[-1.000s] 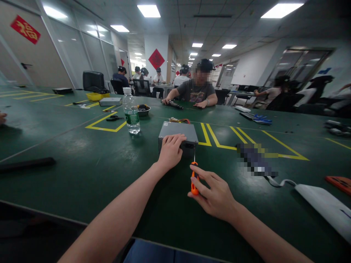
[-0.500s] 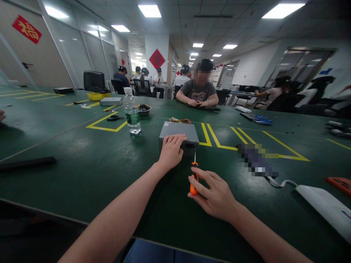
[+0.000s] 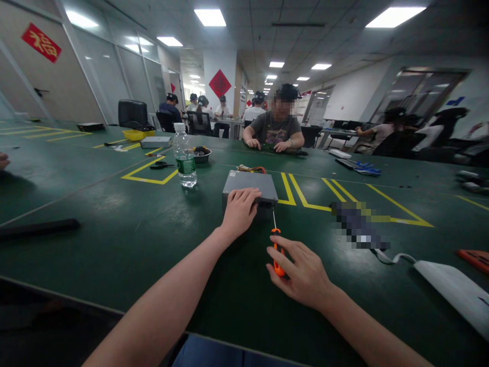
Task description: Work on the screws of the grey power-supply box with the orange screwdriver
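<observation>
A grey metal box with a dark socket on its near face sits on the green table, coloured wires behind it. My left hand lies over the box's near left edge, fingers on its top, gripping it. In my right hand is an orange and black screwdriver, held between thumb and fingers. Its thin shaft points up at the near right corner of the box; whether the tip touches cannot be made out.
A water bottle stands left of the box, a bowl behind it. Pliers lie further left. At right are a pixelated object, a white device and blue-handled tools. A person sits opposite.
My right hand and the screwdriver have shifted slightly right and down, and the handle leans differently. My left hand stays on the box. The person opposite has moved their hands apart.
</observation>
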`<state>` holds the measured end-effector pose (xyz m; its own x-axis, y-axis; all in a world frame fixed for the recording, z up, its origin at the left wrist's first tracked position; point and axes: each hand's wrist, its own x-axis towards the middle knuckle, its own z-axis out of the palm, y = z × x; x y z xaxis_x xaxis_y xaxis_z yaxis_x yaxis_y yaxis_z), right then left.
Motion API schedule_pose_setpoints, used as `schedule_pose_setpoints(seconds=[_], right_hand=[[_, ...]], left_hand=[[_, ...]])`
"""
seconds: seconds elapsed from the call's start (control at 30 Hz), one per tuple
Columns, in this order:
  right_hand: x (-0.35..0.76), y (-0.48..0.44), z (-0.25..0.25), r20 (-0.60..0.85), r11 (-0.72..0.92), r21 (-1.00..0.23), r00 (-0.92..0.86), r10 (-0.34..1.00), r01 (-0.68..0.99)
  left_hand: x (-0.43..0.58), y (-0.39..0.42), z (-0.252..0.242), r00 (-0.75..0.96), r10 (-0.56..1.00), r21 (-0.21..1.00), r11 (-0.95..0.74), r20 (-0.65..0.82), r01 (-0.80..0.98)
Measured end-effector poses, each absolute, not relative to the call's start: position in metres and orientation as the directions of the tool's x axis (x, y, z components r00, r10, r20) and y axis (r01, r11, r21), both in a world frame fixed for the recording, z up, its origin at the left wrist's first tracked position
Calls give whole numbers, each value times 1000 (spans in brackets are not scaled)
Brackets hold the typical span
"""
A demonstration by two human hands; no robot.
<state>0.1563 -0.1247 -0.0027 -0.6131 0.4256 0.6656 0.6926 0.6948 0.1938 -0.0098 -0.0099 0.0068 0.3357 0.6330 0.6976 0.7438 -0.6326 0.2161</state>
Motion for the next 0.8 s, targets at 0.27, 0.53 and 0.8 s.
schedule_pose_setpoints(seconds=[0.27,0.53,0.8], right_hand=[[153,-124,-1,624,754,180,-666,409,632],[149,-122,1,641,724,182,-639,425,665],[153,-120,-1,694,721,138,-586,418,679]], left_hand=[[-10,-11,8,332,633,220,-632,699,743],[-10,-12,9,338,638,210,-626,691,751],[-9,-13,8,338,640,213,-626,690,751]])
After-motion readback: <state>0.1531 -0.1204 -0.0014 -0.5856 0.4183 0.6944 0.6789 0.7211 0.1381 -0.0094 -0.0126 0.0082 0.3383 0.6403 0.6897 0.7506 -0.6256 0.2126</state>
